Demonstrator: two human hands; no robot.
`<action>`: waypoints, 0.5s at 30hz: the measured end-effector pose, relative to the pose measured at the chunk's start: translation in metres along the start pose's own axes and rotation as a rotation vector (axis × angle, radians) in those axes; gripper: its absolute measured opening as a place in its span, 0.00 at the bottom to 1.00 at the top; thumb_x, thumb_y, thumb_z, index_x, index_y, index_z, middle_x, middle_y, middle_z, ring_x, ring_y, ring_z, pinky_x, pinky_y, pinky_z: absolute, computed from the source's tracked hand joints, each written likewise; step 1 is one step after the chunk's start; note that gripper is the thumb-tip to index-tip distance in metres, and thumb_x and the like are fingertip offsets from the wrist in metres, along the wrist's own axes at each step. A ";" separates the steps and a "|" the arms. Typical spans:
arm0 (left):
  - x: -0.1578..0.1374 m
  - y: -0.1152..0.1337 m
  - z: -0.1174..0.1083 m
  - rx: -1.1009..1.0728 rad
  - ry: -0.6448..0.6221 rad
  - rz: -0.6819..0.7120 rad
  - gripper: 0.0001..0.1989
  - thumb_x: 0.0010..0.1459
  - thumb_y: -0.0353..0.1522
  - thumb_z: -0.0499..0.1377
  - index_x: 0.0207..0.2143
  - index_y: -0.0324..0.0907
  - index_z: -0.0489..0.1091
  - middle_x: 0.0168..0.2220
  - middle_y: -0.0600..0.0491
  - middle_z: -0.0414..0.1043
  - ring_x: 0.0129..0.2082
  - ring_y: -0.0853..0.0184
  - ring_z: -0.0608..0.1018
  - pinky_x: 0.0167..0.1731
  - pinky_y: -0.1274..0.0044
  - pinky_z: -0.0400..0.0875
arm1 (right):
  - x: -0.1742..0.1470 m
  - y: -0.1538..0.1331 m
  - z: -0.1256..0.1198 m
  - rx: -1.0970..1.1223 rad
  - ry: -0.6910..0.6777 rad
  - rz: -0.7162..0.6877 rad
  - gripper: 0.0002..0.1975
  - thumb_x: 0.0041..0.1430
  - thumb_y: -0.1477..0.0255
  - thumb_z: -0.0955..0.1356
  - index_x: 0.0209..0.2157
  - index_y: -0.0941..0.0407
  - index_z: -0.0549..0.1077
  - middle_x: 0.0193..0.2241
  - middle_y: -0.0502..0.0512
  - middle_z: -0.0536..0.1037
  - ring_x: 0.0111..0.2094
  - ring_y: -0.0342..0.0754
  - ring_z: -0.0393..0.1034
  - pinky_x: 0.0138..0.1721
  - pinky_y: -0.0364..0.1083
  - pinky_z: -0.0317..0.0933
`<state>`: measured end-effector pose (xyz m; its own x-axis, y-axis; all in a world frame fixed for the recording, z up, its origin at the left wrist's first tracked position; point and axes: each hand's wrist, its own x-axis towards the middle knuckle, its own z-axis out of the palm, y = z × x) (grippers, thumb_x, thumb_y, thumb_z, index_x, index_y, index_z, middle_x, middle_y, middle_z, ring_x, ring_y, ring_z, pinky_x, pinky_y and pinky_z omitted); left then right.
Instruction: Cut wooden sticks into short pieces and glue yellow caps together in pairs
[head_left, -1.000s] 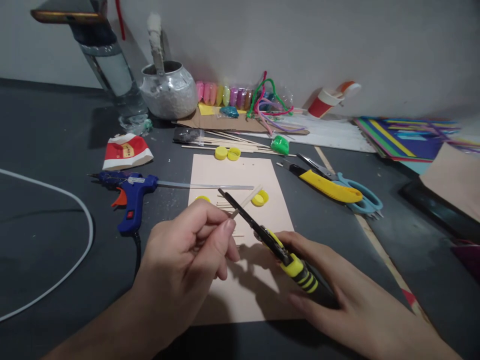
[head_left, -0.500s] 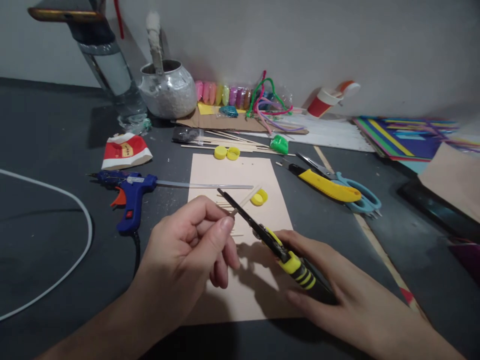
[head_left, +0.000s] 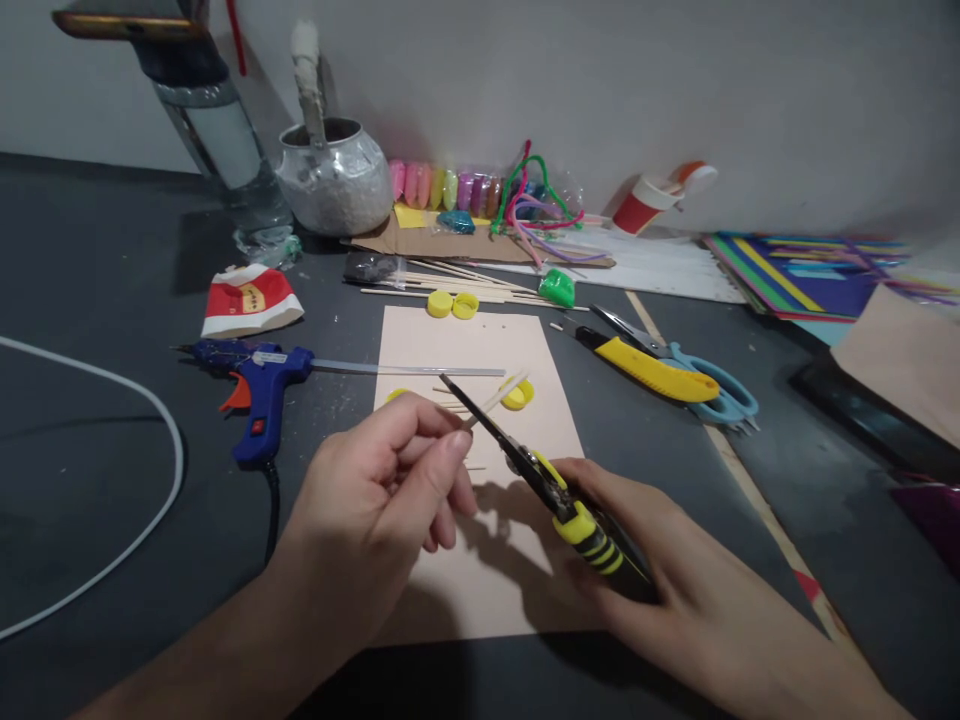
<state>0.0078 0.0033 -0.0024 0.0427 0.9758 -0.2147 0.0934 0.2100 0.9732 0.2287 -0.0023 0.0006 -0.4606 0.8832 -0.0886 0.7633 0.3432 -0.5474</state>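
Observation:
My left hand (head_left: 390,490) is closed, thumb and fingertips pinching a thin pale wooden stick (head_left: 501,396) that slants up to the right. My right hand (head_left: 637,540) is wrapped around the black-and-yellow handles of a pair of pruning shears (head_left: 536,472). Their narrow dark blades cross the stick just beyond my left fingertips; whether they bite into it, I cannot tell. Below both hands lies a beige sheet of paper (head_left: 465,335). Short cut sticks (head_left: 450,392) rest on it, partly hidden by my left hand, between yellow bottle caps (head_left: 517,393).
A blue glue gun (head_left: 259,395) with a long glue stick lies left. On the right are a yellow utility knife (head_left: 652,370) and blue-handled scissors (head_left: 724,395). Behind the paper sit long skewers (head_left: 457,285), a metal pot (head_left: 337,185) and a water bottle (head_left: 225,150).
The stick and shears have shifted slightly to the right relative to the paper. A yellow cap now shows above my left hand. Both hands keep their holds.

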 end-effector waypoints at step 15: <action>-0.001 0.001 0.001 -0.290 -0.075 -0.110 0.09 0.64 0.35 0.56 0.30 0.43 0.66 0.16 0.60 0.72 0.11 0.75 0.70 0.13 0.86 0.64 | 0.002 0.001 -0.003 0.075 -0.032 0.064 0.25 0.53 0.65 0.68 0.53 0.51 0.71 0.47 0.55 0.81 0.45 0.56 0.78 0.41 0.46 0.75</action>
<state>0.0088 0.0024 -0.0014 0.1220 0.9413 -0.3148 -0.1856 0.3333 0.9244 0.2300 0.0011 0.0020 -0.4274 0.8913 -0.1516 0.7561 0.2605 -0.6003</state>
